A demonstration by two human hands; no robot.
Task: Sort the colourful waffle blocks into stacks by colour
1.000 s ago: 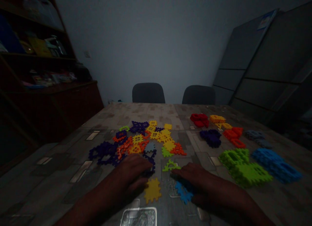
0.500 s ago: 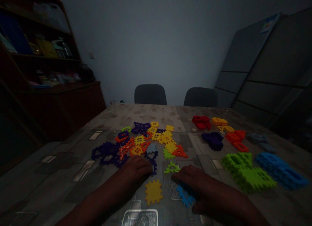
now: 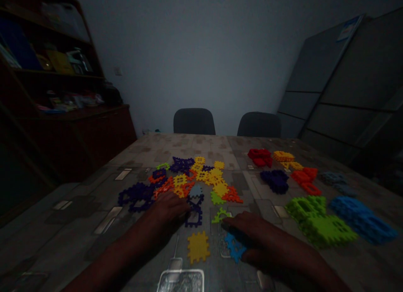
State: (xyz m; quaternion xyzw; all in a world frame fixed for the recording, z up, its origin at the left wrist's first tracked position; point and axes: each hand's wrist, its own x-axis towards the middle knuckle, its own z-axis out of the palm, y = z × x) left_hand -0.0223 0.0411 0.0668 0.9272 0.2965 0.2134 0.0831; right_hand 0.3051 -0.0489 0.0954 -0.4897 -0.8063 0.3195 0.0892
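Presently, blue notched piece [image 3: 234, 248] sits inside right hand's [image 3: 253, 230] grip, pinched between thumb and fingers, well short of tabletop's [image 3: 94, 199] far edge. Green arch piece [image 3: 221, 215] just beyond same fingers. Left hand [image 3: 170, 208] at front of loose pile [image 3: 201, 176], beside purple square frame [image 3: 199, 217]; fingertips hidden, cannot tell if grip spread or pressed. Pieces plastic-looking, flat, tooth-edged; yellow square [image 3: 198, 247] solid, between hands. Green stack [image 3: 327, 230], blue stack [image 3: 362, 220] toward right edge. Patterned strip of tabletop separates pile from stacks.
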